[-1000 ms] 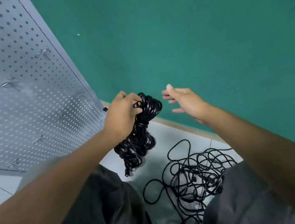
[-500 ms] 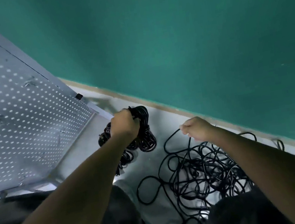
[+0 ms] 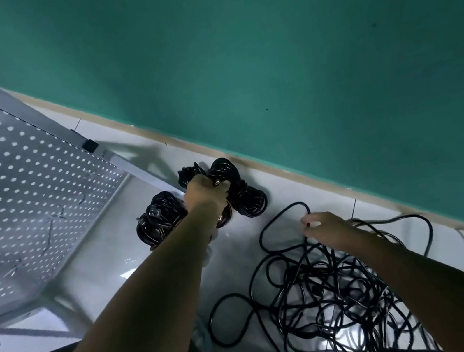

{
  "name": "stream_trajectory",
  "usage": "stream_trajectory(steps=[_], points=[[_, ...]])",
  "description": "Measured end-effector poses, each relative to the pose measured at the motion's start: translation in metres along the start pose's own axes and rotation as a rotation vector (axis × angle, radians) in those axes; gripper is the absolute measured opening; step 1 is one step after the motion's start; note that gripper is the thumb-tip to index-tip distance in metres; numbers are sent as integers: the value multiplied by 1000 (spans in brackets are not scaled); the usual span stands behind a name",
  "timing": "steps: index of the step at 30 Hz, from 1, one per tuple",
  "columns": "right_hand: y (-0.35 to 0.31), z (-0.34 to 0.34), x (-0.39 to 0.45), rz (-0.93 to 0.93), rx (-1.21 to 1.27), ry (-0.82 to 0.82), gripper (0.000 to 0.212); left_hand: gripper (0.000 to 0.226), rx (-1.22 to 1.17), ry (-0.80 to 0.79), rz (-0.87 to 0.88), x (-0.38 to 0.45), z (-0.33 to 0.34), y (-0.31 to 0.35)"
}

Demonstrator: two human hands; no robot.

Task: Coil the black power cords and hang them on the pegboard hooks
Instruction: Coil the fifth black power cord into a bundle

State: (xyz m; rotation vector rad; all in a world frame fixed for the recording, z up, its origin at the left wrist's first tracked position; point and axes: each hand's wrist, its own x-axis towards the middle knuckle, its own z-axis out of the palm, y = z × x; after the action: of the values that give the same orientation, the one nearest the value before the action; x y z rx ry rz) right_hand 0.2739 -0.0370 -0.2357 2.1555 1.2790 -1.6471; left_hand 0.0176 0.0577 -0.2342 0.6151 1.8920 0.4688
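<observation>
Centrally, left hand (image 3: 204, 194) clenched round a coiled bundle (image 3: 234, 189) of black cord, low over the white floor (image 3: 96, 269), close to the strip where floor meets green wall (image 3: 294, 42). Bundle wound tight at the waist, loops bulging above and to the lower right of the fist; small plug end poking out by the knuckles. Second coiled bundle (image 3: 159, 218) just left of the wrist, lying on the floor, plug on top; touching the 1st or not, can't tell, arm in the way.

Right of centre, right hand (image 3: 330, 228) pinching a strand of the loose cords (image 3: 330, 291), thumb + fingertips closed on it; one big loop arcing up and left from the pinch. Rest of that pile a messy tangle spread over the lower centre and lower right, some strands trailing off twd the wall at the right edge.

Upper left to mid left: grey pegboard (image 3: 10, 182) w/ rows of holes, seen at a steep angle, a few wire hooks (image 3: 50, 234) sticking out, none carrying cord. Metal frame leg beneath its lower edge. Dark trousers along the bottom edge.
</observation>
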Motion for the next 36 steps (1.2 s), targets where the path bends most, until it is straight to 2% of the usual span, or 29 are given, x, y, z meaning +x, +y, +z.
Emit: stream_trajectory(steps=[3,6,8,16,17,20,21,25,27,29,32,34,36], points=[[8,9,13,37,-37,-53,26,29,4,72,37,5,-1,-4],[9,14,20,56,-33,-113,35,20,-10,64,54,9,-6,-6],[8,17,22,67,-24,-119,40,25,-11,13,80,8,-12,-10],[-3,15,28,100,160,-21,56,26,121,-79,193,-16,-24,-15],[0,17,30,96,151,1,57,25,139,-78,200,-20,-25,-16],[8,21,40,71,70,71,33,20,164,-88,204,-34,-23,-19],[-2,22,32,52,22,90,31,18,173,-97,207,-37,-21,-22],[-11,33,28,3,-183,93,64,15,198,-153,198,-42,-14,-31],[-10,35,29,6,-207,132,68,16,213,-180,191,-44,-11,-32],[-9,34,32,7,-209,152,61,16,202,-193,176,-47,-9,-34],[-14,22,29,15,47,189,44,14,207,-232,173,-52,-7,-33],[-25,5,24,26,213,183,56,18,224,-251,177,-56,-7,-31],[-33,-13,20,44,232,138,64,24,245,-264,187,-63,-8,-27]])
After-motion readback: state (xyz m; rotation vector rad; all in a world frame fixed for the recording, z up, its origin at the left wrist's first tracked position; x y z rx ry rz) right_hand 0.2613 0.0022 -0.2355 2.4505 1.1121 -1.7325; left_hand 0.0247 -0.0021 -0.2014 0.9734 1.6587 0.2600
